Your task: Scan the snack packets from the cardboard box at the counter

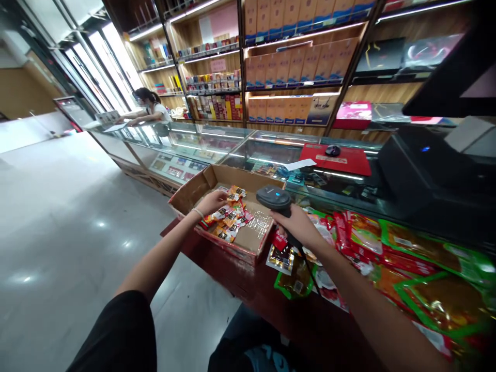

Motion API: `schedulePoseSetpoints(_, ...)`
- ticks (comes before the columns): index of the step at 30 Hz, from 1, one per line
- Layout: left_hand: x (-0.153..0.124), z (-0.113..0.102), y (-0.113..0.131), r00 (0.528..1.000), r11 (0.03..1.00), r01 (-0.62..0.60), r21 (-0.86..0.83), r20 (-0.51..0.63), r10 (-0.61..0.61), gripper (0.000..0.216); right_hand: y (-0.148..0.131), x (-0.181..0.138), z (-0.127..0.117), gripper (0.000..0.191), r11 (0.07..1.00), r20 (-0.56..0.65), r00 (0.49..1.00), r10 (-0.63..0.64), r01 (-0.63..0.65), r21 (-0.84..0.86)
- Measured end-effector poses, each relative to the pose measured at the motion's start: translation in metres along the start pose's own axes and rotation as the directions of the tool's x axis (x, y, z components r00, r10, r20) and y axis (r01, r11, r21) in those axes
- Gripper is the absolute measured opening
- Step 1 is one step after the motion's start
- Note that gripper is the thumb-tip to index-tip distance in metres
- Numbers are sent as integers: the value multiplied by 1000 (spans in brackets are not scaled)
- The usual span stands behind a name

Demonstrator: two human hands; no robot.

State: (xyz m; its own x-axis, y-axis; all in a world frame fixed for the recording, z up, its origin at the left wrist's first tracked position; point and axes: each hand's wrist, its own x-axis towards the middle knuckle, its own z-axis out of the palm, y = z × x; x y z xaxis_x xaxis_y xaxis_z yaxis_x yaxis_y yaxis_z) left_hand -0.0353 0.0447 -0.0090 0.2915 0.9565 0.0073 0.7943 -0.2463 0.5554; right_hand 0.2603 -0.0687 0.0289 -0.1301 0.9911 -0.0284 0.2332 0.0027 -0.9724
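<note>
My right hand is closed round the handle of a black barcode scanner, whose head points toward an open cardboard box. My left hand reaches into that box and pinches a small orange snack packet at the top of a pile of red and orange packets. The scanner's cable runs down under my right forearm.
Green and red packaged foods cover the dark red counter on the right. Glass display cases, a red mouse pad with mouse and a black register lie behind. A person leans on the far counter.
</note>
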Motion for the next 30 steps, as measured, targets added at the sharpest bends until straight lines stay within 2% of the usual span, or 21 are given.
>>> schedulePoseSetpoints(5, 1, -3, -27, 995, 984, 56, 167, 71, -69, 29, 7, 29, 22, 27, 999, 61, 998, -4, 2, 40)
schedulePoseSetpoints(7, 3, 2, -32, 995, 968, 5, 250, 99, -30, 31, 11, 37, 28, 26, 999, 81, 997, 2, -5, 38)
schedulePoseSetpoints(9, 5, 9, -35, 982, 942, -67, 330, 189, 4, 41, 12, 42, 33, 26, 1000, 93, 996, 15, -17, 25)
schedulePoseSetpoints(12, 4, 21, -39, 934, 890, -148, 432, 356, -18, 69, 12, 45, 37, 26, 999, 97, 994, 49, -51, 16)
schedulePoseSetpoints(15, 1, 29, -41, 907, 844, -200, 497, 421, -33, 81, 12, 47, 38, 27, 996, 106, 991, 79, -82, 28)
schedulePoseSetpoints(19, -1, 30, -36, 927, 821, -189, 538, 373, -32, 64, 15, 49, 39, 29, 994, 86, 993, 82, -88, 65)
schedulePoseSetpoints(23, -1, 24, -26, 952, 859, -150, 490, 307, -9, 39, 14, 47, 39, 27, 993, 85, 993, 83, -89, 75)
schedulePoseSetpoints(27, -1, 16, -20, 994, 934, -62, 351, 104, 27, 21, 11, 44, 38, 25, 992, 82, 995, 59, -68, 103)
schedulePoseSetpoints(30, 0, 8, -19, 999, 977, 14, 212, -32, -7, 17, 12, 42, 37, 25, 994, 82, 996, 19, -28, 110)
